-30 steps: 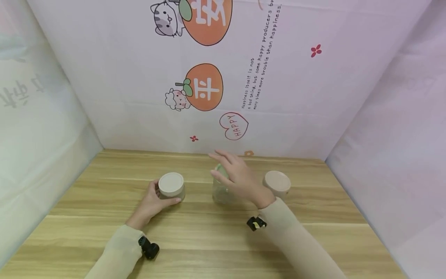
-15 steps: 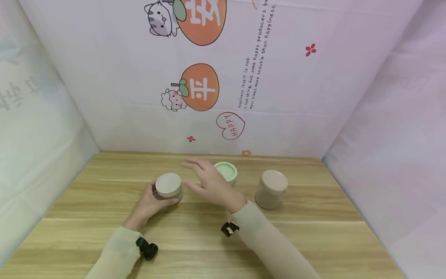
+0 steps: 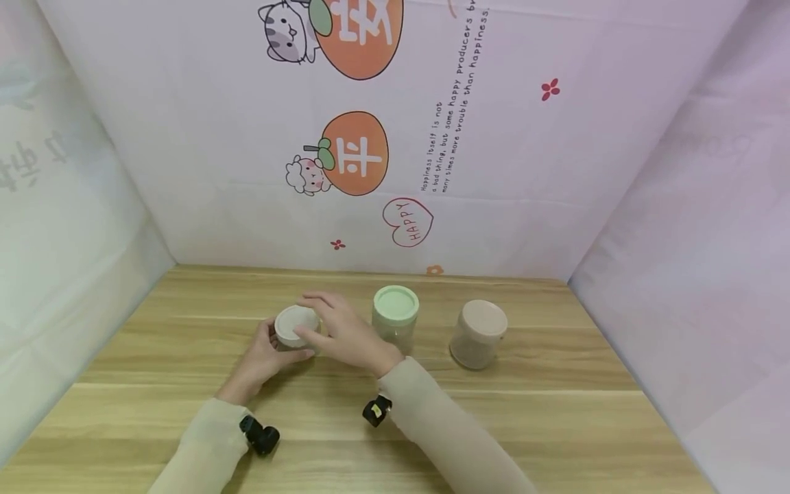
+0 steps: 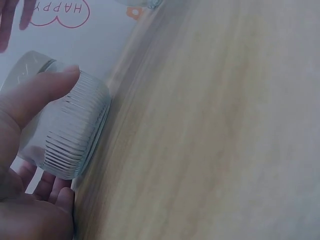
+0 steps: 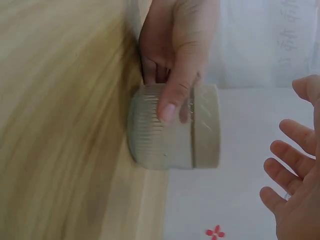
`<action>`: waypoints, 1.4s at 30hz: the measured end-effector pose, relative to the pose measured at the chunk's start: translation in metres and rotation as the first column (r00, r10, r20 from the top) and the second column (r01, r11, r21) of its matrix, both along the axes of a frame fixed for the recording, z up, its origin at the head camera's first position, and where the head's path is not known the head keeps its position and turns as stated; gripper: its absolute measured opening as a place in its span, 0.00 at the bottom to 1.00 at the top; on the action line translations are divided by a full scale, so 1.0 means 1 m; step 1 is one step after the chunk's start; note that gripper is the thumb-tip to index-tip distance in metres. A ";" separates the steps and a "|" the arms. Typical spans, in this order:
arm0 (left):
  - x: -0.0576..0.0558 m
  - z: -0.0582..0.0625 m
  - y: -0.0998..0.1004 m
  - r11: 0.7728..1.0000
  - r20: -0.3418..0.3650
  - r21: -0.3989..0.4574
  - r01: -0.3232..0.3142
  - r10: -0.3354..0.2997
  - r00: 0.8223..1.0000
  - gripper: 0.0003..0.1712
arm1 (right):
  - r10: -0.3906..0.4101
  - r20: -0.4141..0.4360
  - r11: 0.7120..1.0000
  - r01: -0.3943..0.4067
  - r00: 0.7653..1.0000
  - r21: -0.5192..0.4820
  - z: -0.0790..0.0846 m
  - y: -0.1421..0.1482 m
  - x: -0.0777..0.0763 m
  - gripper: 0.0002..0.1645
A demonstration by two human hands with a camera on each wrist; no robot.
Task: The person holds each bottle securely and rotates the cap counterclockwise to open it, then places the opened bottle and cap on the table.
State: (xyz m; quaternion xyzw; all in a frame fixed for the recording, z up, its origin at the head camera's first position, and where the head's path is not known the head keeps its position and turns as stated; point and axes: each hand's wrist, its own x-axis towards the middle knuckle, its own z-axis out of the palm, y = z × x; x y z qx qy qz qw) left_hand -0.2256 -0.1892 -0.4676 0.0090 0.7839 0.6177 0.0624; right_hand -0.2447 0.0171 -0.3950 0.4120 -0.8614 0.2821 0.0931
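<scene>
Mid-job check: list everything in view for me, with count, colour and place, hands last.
Table: 1, light wood grain, below everything
Sheets: 3, whitish, behind, left and right
Orange fruit prints: 2, orange, back sheet, with cartoon animals and lettering nearby
Heart print: 1, red outline, back sheet, low
White-lidded jar: 1, clear with off-white lid, leftmost
Green-lidded jar: 1, clear with pale green lid, middle
Beige-lidded jar: 1, clear with beige-pink lid, rightmost
Wrist cameras: 2, black, one per cuff
Sleeves: 2, cream, both forearms
Left hand: 1, bare, gripping the white-lidded jar
Right hand: 1, bare, near that jar's lid, not touching
</scene>
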 end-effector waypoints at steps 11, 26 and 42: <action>-0.001 0.001 -0.001 1.000 0.008 -0.007 0.000 0.000 1.000 0.62 | -0.204 0.049 0.978 0.206 0.978 -0.038 -0.028 -0.029 -0.007 0.37; -0.004 -0.001 0.002 0.999 -0.022 0.005 -0.046 0.046 0.999 0.58 | -0.433 -0.029 0.900 0.434 0.901 0.045 -0.039 -0.052 -0.005 0.48; -0.002 0.000 -0.001 1.000 -0.014 0.027 0.001 -0.001 1.000 0.58 | -0.409 0.027 0.913 0.408 0.912 0.021 -0.043 -0.051 -0.006 0.49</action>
